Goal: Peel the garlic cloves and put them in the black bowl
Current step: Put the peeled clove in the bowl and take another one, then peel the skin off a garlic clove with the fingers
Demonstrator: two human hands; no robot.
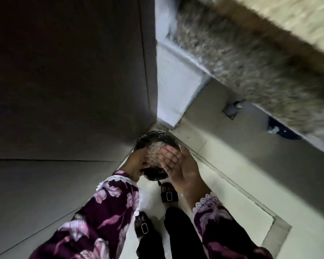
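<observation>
Black and glossy, the bowl (153, 157) sits low in front of me, above the pale floor (232, 184) and my sandals (169, 195). My left hand (137, 163) comes in at its left rim, fingers curled over the edge so that I seem to be gripping it there. My right hand (176, 161) lies flat over the right side, fingers straight and close together, palm up and holding nothing.

Inside the bowl is a pale, grainy heap (155, 148), between my two hands. I judge it to be garlic, peeled or in skins, but it is too blurred to say which.

To do this well I would keep the left grip firm on the rim and the bowl level, and use the flat right hand only to steady or cover the heap, so nothing spills onto the floor.

Much is unclear. The near part of the bowl is covered by my hands. I cannot see what, if anything, the bowl rests on. The speckled counter (251, 62) on the far right is smeared by motion, and the dark wall (64, 71) at left shows nothing.
</observation>
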